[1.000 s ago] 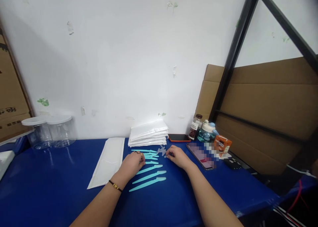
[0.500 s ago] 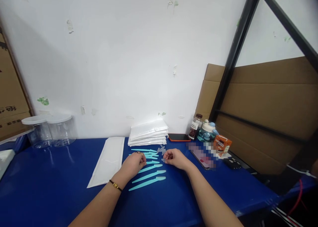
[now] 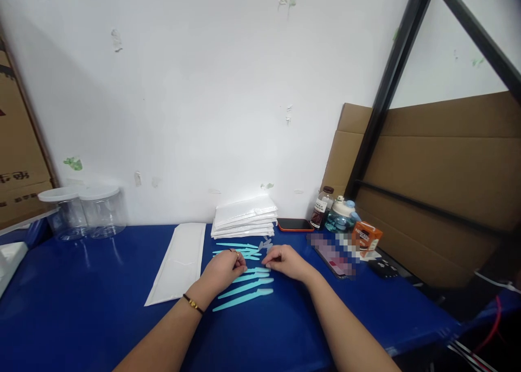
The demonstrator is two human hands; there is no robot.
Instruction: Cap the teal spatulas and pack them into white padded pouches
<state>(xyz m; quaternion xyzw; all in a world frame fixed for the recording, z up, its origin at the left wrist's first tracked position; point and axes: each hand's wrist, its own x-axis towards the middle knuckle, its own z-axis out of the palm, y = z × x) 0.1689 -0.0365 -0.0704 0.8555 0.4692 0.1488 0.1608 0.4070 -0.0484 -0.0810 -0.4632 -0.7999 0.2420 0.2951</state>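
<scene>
My left hand [image 3: 228,268] is closed in a pinch on a turquoise eyebrow razor, mostly hidden by the fingers. Close by on its right, my right hand [image 3: 287,262] has thumb and fingertips pressed together; whatever they hold is too small to make out. Below the hands, several turquoise eyebrow razors [image 3: 240,301] lie side by side, their pale blade ends pointing right. More razors [image 3: 234,245] lie in a loose group behind my left hand. Several small translucent blade caps [image 3: 266,244] are heaped just beyond my right fingertips.
A white padded envelope [image 3: 177,266] lies left of the razors, and a stack of them [image 3: 244,220] stands against the wall. Two clear lidded jars [image 3: 103,214] are far left. A phone [image 3: 295,225], bottle [image 3: 322,209], blue jug [image 3: 340,220] and orange box [image 3: 366,237] sit right.
My left hand has shifted slightly right, drawing a razor from the row. My right fingertips have moved a little left, towards it; the cap seen at them earlier no longer shows.
</scene>
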